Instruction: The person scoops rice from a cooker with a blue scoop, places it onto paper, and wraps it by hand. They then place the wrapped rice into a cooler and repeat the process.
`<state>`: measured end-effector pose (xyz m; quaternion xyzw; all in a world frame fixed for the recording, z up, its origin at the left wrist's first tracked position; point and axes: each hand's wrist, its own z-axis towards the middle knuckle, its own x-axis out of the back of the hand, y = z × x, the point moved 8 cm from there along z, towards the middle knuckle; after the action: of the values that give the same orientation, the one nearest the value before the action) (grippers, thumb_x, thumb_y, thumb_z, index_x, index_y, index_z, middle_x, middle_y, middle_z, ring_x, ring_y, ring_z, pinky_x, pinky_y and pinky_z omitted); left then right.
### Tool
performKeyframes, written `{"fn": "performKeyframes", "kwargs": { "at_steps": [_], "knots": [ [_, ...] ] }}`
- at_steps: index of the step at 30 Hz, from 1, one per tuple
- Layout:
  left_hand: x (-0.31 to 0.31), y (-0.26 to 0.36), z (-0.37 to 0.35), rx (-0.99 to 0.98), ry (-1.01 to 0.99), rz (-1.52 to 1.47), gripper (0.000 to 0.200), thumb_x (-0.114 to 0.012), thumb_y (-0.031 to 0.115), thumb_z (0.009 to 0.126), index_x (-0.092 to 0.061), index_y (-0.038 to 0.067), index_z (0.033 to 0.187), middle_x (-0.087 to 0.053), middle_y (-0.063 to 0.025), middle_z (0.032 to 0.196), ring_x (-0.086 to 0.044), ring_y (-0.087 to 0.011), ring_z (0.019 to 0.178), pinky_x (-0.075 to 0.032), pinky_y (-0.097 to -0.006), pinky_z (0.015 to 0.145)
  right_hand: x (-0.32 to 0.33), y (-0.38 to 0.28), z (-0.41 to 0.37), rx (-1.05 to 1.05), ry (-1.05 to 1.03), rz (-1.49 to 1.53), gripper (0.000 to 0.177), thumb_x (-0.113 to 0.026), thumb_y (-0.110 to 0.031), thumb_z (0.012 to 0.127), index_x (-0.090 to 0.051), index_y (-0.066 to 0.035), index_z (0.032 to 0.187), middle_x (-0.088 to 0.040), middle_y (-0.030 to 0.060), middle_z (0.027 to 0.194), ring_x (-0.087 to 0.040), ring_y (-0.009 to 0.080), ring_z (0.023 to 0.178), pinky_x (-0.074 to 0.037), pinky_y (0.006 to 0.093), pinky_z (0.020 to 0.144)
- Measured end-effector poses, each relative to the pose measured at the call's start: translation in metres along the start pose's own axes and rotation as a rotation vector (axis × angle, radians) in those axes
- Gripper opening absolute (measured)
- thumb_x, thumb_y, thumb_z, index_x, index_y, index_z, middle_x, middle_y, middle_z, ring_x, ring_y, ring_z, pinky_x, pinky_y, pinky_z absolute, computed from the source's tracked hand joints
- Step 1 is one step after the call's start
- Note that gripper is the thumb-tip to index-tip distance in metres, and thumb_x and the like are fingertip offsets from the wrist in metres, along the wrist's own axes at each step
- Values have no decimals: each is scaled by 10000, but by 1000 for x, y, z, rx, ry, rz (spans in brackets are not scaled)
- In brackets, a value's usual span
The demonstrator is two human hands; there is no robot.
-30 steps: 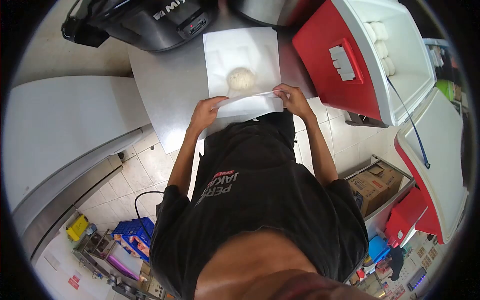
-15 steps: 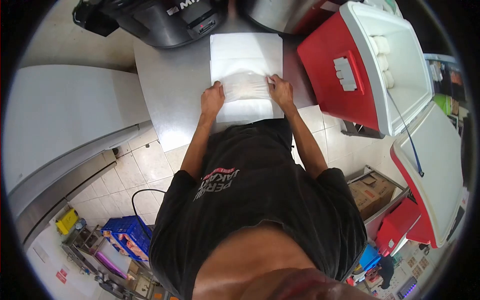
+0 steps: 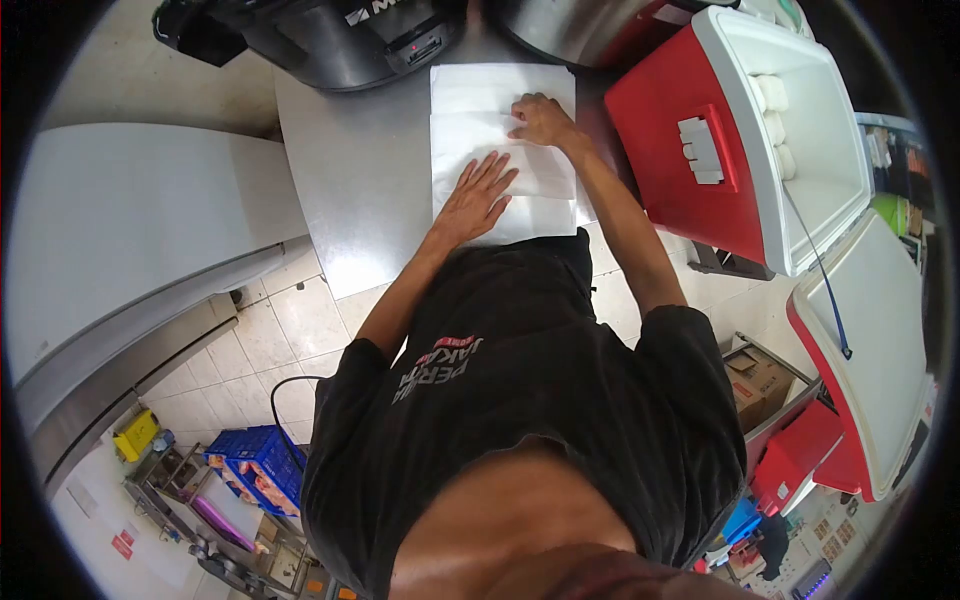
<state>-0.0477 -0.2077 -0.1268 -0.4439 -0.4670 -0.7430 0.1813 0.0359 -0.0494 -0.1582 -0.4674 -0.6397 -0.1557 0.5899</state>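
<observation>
Left hand [image 3: 477,200], right hand [image 3: 543,120] shifted up — fingers [image 3: 497,170] flat on paper [image 3: 475,92], steel table [image 3: 350,170], tiles [image 3: 290,340]

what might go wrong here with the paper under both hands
The paper reaches the near edge of the table, so it may slide off if the left hand, lying flat on it, lifts. The right hand presses on a folded layer; a hard push might crease or tear it. The cooler beside it stands open, so its contents may warm.
</observation>
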Motion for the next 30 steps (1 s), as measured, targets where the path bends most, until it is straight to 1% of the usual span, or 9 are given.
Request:
{"fn": "performKeyframes", "kwargs": {
  "at_steps": [4, 6, 7, 9, 10, 12, 16, 25, 30],
  "knots": [
    [-2, -10, 2, 22, -12, -50, 436, -511, 174, 906, -441, 71, 1324, -321, -132, 1455, -257, -315, 1366, -209, -475, 1108, 7, -12, -14, 222, 81, 193, 293, -718, -197, 712, -575, -47, 918, -616, 157, 948, -580, 331, 955, -467, 411, 796],
    [24, -20, 8, 56, 224, -64, 445, -552, 129, 863, -462, 70, 1295, -354, -130, 1421, -297, -323, 1340, -255, -471, 1072, 28, -33, -40, 213, 89, 415, 158, -649, -104, 757, -564, -31, 868, -624, 141, 862, -608, 325, 831, -477, 408, 731],
    [40, -20, 15, 52, 284, 64, 498, -592, 95, 803, -464, 72, 1284, -354, -127, 1409, -312, -330, 1321, -277, -474, 1043, 30, -38, -49, 215, 86, 413, 158, -649, -104, 757, -564, -31, 868, -624, 141, 862, -608, 325, 831, -477, 408, 731],
    [70, -14, 31, 44, 305, 330, 430, -515, -5, 781, -523, 50, 1208, -455, -123, 1316, -437, -306, 1219, -356, -437, 1000, 34, -50, -71, 311, 161, 375, 145, -611, 10, 765, -561, -25, 897, -634, 116, 852, -630, 284, 784, -493, 375, 705],
    [71, -24, 32, 46, 302, 327, 430, -515, -5, 781, -523, 50, 1208, -455, -123, 1316, -437, -306, 1219, -356, -437, 1000, 30, -49, -77, 276, 148, 299, 116, -594, 24, 775, -577, -21, 881, -635, 108, 885, -627, 277, 808, -492, 372, 720],
    [42, -51, 35, 65, -120, 96, 336, -503, -45, 755, -584, 42, 1069, -543, -94, 1152, -523, -271, 1082, -417, -386, 930, 22, -48, -87, 293, 151, 282, 117, -596, 23, 774, -590, -23, 882, -635, 100, 899, -623, 278, 828, -494, 373, 730],
    [37, -40, 7, -147, -62, 79, 190, -520, -25, 746, -594, 38, 909, -566, -62, 984, -551, -241, 979, -449, -343, 884, 7, -45, -106, 341, 271, 249, 143, -591, 29, 770, -616, -28, 898, -630, 75, 938, -605, 279, 888, -507, 362, 762],
    [16, -50, -20, -203, -8, 132, 169, -534, 2, 740, -608, 53, 883, -590, -29, 1051, -540, -198, 1022, -457, -330, 900, -27, -43, -127, 345, 454, 84, 220, -562, 1, 717, -630, -50, 919, -622, 67, 980, -593, 248, 929, -501, 347, 825],
    [10, -56, -24, -192, -10, 83, 191, -548, 15, 742, -617, 43, 918, -595, -39, 1056, -541, -208, 1032, -455, -337, 909, -34, -37, -125, 367, 441, 99, 216, -590, -24, 718, -630, -42, 929, -620, 62, 989, -590, 247, 936, -489, 347, 846]
  ]
}}
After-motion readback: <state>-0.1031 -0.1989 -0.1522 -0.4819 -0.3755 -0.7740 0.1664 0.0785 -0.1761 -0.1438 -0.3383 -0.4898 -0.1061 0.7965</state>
